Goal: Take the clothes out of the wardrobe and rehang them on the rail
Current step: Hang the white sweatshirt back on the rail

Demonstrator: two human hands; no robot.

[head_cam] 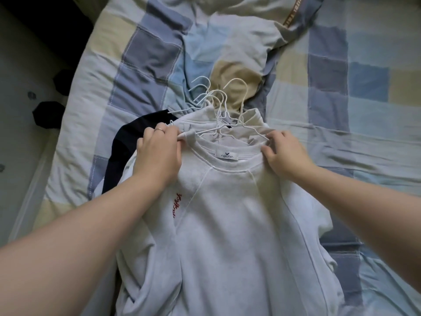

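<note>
A pile of clothes on white wire hangers lies on the bed, hooks pointing away from the person. On top is the white sweatshirt, front up, its neck label showing; a dark garment pokes out from under it on the left. The 2 hands work at the neckline. The left hand pinches the collar's left edge with closed fingers, and the right hand has its fingers curled on the collar's right edge, just beside a hanger's wire arm.

The step looks like seating this 1 sweatshirt on its hanger, or freeing it from the stack, before it goes to the rail. No rail is in view. The next move calls for telling this hanger's hook from the tangled others, then lifting by that hook alone so the lower garments stay put.
</note>
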